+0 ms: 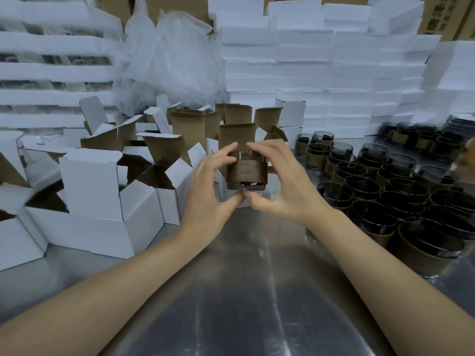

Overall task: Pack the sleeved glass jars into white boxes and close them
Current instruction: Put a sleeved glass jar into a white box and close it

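Now L hand [205,186] & R hand [285,186] both grip sleeved jar [246,170] w/ curled fingers [227,149]. White box [237,134] behind it is mostly hidden; jar's rim is blurry.

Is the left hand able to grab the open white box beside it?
Probably, once free: nothing blocks the open white box, but the left hand and right hand both grip the sleeved jar.

A smoky glass jar [246,173] in a brown sleeve is held upright between left hand [208,186] and right hand [285,186] before an open white box [237,136], more sleeved jars [401,201] clustered right, empty open boxes [95,186] crowding left
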`<state>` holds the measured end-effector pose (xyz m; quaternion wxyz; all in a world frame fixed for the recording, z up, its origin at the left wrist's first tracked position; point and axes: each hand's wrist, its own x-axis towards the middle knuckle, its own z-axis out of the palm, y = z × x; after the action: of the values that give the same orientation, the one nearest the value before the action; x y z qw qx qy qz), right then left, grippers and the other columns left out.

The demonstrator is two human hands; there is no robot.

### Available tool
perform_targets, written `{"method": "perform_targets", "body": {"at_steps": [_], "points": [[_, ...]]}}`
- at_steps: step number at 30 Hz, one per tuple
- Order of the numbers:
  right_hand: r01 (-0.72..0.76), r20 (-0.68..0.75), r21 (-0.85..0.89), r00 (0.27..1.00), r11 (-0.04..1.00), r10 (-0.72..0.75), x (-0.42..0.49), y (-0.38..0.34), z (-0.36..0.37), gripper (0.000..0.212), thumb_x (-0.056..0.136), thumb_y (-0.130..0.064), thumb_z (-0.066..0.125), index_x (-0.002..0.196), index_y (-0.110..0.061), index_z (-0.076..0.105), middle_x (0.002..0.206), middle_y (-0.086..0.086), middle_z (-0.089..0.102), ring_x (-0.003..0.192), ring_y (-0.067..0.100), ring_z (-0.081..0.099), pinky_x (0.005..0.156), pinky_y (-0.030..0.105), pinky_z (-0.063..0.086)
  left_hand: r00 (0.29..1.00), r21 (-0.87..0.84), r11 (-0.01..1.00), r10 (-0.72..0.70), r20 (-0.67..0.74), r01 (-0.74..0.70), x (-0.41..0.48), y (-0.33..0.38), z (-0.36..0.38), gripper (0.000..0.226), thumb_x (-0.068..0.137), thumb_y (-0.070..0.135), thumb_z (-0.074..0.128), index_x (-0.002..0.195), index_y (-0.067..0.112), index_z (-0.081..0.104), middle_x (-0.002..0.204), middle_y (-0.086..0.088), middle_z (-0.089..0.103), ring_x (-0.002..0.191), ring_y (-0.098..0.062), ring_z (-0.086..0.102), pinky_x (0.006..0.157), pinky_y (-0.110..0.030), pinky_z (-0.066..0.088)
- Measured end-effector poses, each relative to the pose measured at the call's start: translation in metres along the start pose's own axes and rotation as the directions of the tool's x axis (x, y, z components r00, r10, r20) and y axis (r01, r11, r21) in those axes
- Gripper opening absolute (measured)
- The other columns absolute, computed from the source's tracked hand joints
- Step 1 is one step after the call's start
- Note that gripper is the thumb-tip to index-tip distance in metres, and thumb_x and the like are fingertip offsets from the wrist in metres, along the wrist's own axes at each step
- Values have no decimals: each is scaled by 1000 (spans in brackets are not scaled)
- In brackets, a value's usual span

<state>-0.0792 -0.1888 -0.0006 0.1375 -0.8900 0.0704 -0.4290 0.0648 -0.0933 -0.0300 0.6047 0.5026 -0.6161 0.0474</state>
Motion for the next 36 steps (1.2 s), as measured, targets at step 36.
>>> {"method": "perform_targets", "body": {"at_steps": [36], "points": [[-72,151,17,986,997,68,2,-4,-5,63,70,-14,81,125,-11,50,114,-7,48,106,6,48,90,23,47,999,55,998,-37,27,36,-1,-7,-1,62,63,10,87,95,36,41,113,21,50,112,-5,48,95,-9,36]]}}
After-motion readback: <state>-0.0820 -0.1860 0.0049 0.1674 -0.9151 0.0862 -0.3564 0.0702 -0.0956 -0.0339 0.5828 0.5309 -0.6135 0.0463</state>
